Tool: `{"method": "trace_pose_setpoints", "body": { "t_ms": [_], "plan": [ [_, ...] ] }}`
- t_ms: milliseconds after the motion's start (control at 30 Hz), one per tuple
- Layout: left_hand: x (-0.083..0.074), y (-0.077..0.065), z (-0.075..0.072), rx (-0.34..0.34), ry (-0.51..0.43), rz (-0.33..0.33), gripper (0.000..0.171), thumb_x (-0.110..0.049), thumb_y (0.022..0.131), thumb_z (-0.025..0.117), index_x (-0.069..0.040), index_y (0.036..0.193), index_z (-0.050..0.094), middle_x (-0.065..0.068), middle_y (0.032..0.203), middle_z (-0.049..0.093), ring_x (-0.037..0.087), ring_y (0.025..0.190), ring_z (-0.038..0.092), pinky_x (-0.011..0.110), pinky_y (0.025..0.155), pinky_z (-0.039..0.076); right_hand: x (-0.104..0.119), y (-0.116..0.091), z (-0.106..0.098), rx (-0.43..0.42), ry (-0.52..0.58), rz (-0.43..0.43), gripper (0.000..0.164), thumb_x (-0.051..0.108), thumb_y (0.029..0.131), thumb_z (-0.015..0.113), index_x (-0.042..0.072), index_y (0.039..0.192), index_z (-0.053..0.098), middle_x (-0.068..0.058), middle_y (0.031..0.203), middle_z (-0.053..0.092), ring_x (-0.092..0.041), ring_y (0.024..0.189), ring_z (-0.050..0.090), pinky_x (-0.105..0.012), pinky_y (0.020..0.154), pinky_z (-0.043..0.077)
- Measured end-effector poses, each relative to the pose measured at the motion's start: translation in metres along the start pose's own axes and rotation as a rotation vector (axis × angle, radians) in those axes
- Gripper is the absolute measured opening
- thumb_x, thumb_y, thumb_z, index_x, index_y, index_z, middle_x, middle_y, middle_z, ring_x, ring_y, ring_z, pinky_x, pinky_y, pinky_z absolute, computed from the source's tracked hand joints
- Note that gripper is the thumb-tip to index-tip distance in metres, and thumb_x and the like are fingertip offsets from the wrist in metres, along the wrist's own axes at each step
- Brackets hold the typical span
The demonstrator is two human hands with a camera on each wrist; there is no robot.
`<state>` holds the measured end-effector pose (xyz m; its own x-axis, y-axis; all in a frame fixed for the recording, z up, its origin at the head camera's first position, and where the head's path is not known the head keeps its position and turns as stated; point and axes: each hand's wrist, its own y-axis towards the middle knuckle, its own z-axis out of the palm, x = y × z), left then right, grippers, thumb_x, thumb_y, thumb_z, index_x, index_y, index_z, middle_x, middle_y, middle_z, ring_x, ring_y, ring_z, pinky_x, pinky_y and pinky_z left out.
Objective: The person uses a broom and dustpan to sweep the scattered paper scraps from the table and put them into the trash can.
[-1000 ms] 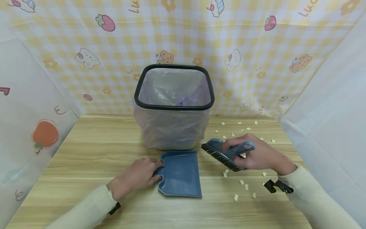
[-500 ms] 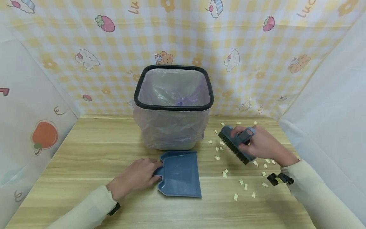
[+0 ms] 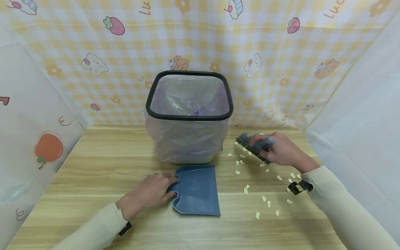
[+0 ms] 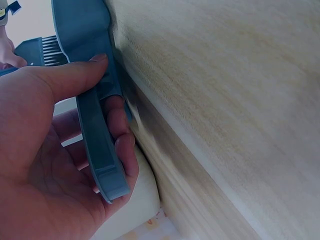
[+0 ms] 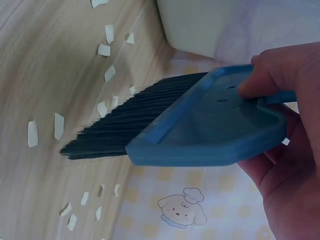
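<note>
A blue-grey dustpan [image 3: 197,191] lies flat on the table, its wide edge facing right. My left hand [image 3: 153,190] grips its handle [image 4: 102,150]; in the left wrist view the thumb lies on top and the fingers curl underneath. At the right, my right hand [image 3: 279,148] holds a blue hand brush [image 5: 210,120] with dark bristles [image 5: 135,112], thumb on its upper side. The brush is over the back right of the table, bristles toward the tabletop. Small pale yellow paper scraps [image 3: 237,172] lie scattered around and below it, some hidden behind the hand and brush.
A trash bin [image 3: 189,139] with a black rim and a translucent purple bag stands at the back middle, just behind the dustpan. A yellow checked cloth [image 3: 131,69] hangs behind the table [image 3: 109,156], and white sheets close off both sides.
My right hand lifted the brush rightward from near the dustpan, then moved it toward the back of the table. Scraps formerly behind it now show. My left hand and the dustpan stay put.
</note>
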<state>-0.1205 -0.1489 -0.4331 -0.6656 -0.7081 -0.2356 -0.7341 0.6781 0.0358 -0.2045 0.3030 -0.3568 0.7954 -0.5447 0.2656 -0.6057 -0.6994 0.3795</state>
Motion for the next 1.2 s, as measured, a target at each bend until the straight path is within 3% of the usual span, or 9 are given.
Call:
{"method": "trace_pose_setpoints", "body": {
  "t_ms": [200,400,700,1200],
  "plan": [
    [0.001,0.0,0.001,-0.006,0.008,0.007,0.035,-0.021,0.097,0.085,-0.001,0.124,0.076,0.013,0.106,0.077,0.025,0.084,0.074,0.045,0.072,0.063,-0.002,0.006,0.01,0.019,0.044,-0.023,0.053,-0.016,0.073,0.064,0.02,0.11,0.078,0.007,0.087,0.074,0.002,0.06,0.04,-0.025,0.052,0.039],
    [0.002,0.001,0.002,-0.007,0.008,0.015,0.035,-0.022,0.098,0.085,-0.001,0.124,0.076,0.012,0.105,0.077,0.022,0.081,0.073,0.042,0.07,0.062,-0.003,0.01,0.017,0.053,-0.033,-0.032,0.054,-0.015,0.078,0.061,0.025,0.111,0.079,0.009,0.082,0.067,-0.001,0.062,0.038,-0.026,0.052,0.035],
    [0.002,0.002,0.002,-0.002,0.002,0.01,0.037,-0.023,0.098,0.084,0.0,0.125,0.076,0.015,0.109,0.077,0.025,0.086,0.075,0.044,0.073,0.064,-0.007,0.013,0.023,0.087,-0.074,-0.021,0.052,-0.015,0.082,0.061,0.027,0.107,0.078,0.003,0.094,0.075,-0.004,0.065,0.046,-0.029,0.055,0.041],
    [0.001,0.001,0.002,0.0,-0.001,0.005,0.036,-0.022,0.098,0.085,0.0,0.126,0.076,0.015,0.11,0.077,0.027,0.088,0.076,0.046,0.075,0.064,-0.01,0.011,0.033,0.105,0.091,-0.091,0.054,-0.024,0.076,0.06,0.023,0.098,0.076,0.008,0.09,0.074,-0.003,0.07,0.052,-0.027,0.06,0.046]
  ]
}}
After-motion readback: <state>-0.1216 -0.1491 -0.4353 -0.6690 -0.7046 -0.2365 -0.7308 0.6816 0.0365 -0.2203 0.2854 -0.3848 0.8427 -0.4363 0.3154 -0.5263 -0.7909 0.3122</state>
